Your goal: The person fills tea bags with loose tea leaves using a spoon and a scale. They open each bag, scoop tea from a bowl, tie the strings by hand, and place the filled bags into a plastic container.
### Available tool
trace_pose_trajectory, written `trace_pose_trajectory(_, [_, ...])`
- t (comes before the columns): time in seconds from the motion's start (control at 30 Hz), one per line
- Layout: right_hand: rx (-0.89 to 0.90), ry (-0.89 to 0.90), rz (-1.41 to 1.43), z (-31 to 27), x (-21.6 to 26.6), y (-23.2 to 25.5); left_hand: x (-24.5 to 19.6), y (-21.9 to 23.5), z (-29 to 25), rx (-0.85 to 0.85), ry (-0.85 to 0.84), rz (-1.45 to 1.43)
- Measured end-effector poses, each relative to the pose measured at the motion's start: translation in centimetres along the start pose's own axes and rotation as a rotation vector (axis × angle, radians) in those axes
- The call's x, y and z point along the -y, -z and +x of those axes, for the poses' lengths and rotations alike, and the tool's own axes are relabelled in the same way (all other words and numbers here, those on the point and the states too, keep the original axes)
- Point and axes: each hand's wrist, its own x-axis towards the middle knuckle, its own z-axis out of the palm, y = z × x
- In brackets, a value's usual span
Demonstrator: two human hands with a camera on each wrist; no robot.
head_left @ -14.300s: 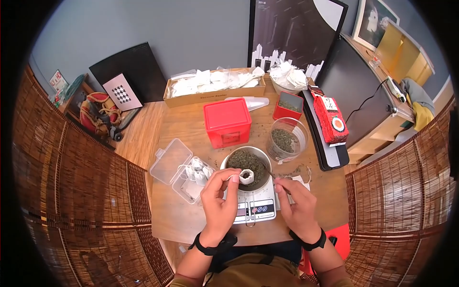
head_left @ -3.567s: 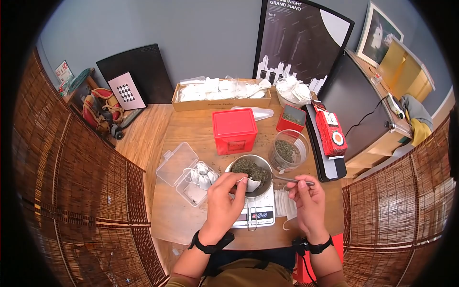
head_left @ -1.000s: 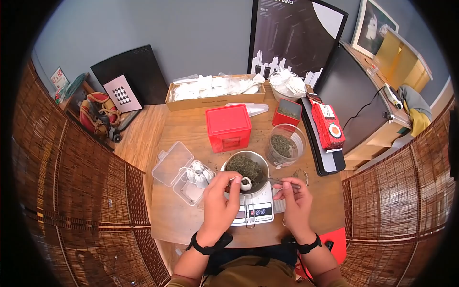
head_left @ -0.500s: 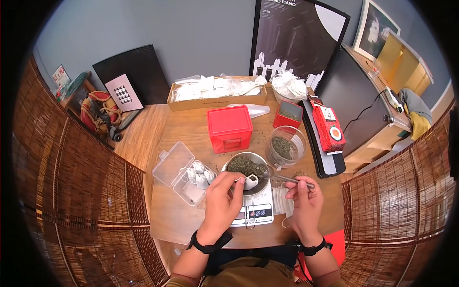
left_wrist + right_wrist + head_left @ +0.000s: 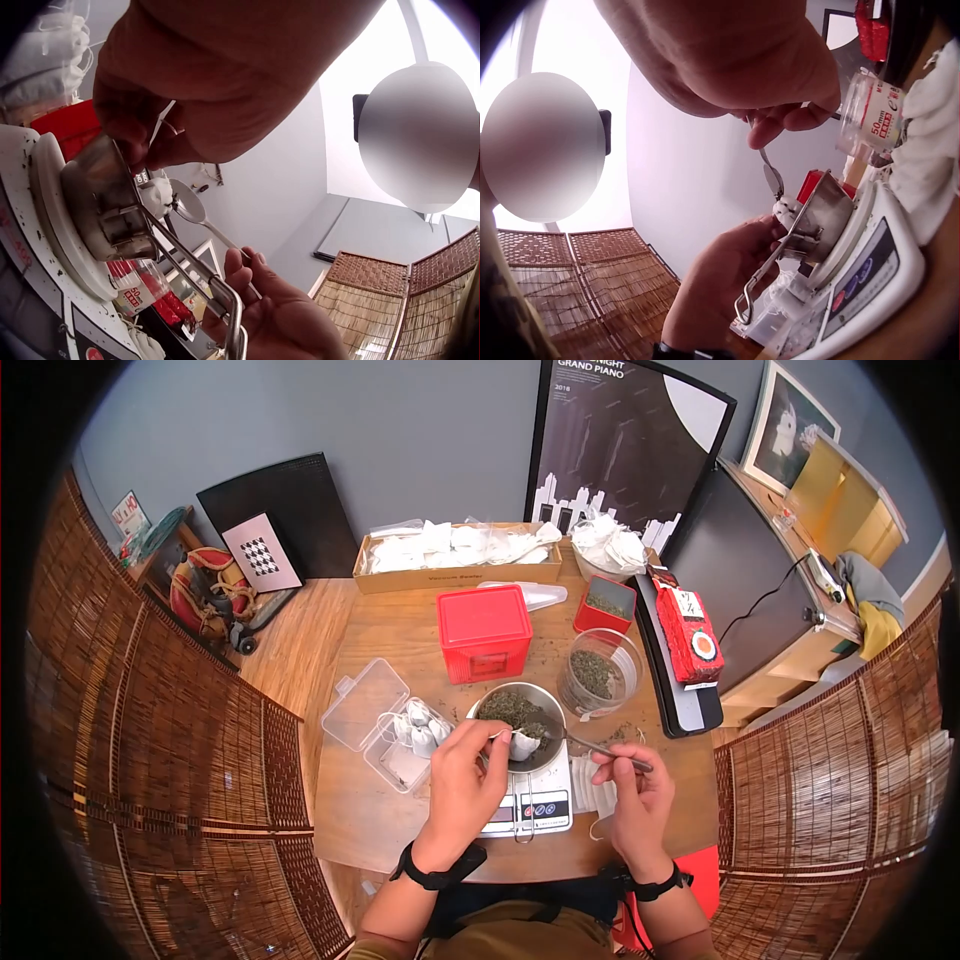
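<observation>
My left hand (image 5: pixel 465 780) pinches the edge of a small white tea bag (image 5: pixel 523 747) over a steel pan (image 5: pixel 550 755) of dried green tea leaves (image 5: pixel 508 707). The bag's mouth faces up and leaves show at it. My right hand (image 5: pixel 642 795) holds a metal spoon (image 5: pixel 610 751) by its handle, slanting down to the left. In the left wrist view the bowl of the spoon (image 5: pixel 187 201) is right at the bag's mouth. The pan, with a folding wire handle (image 5: pixel 761 277), stands on a white kitchen scale (image 5: pixel 548 820).
Filled tea bags (image 5: pixel 418 727) lie in an open clear box (image 5: pixel 383 765) at left. Flat white bags (image 5: pixel 597 790) lie right of the scale. Behind stand a red canister (image 5: pixel 485 630), a clear tub of leaves (image 5: pixel 625 675), a small red tin (image 5: pixel 620 600) and a carton of white bags (image 5: pixel 455 575).
Over the last second the right hand has moved slightly right and toward me with the spoon. The bag's dark opening now shows leaves. The left hand keeps its pinch on the bag.
</observation>
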Motion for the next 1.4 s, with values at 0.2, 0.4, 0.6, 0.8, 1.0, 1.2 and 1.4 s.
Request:
trace_pose_trajectory(0.2, [0.074, 0.101, -0.099, -0.4, 0.3, -0.1, -0.1, 0.1, 0.0, 0.009, 0.009, 0.004])
trace_pose_trajectory(0.4, [0.251, 0.372, -0.465, -0.6, 0.1, 0.8, -0.1, 0.1, 0.0, -0.003, 0.009, 0.011])
trace_pose_trajectory(0.6, [0.294, 0.459, -0.507, -1.0, 0.2, -0.1, 0.2, -0.1, -0.2, -0.032, 0.002, -0.001])
trace_pose_trajectory(0.8, [0.139, 0.401, -0.415, -1.9, -0.2, -0.9, 0.3, -0.1, -0.4, -0.049, -0.019, -0.022])
trace_pose_trajectory(1.0, [0.059, 0.348, -0.356, -2.6, 0.1, -1.3, 0.5, -0.2, -0.4, -0.051, -0.025, -0.021])
trace_pose_trajectory(1.2, [0.115, 0.413, -0.47, -2.4, -0.2, -1.1, 0.2, -0.2, -0.1, -0.064, -0.031, -0.032])
trace_pose_trajectory(1.4, [0.121, 0.323, -0.491, -2.0, -0.4, -1.4, 0.4, -0.1, -0.5, -0.063, -0.024, -0.036])
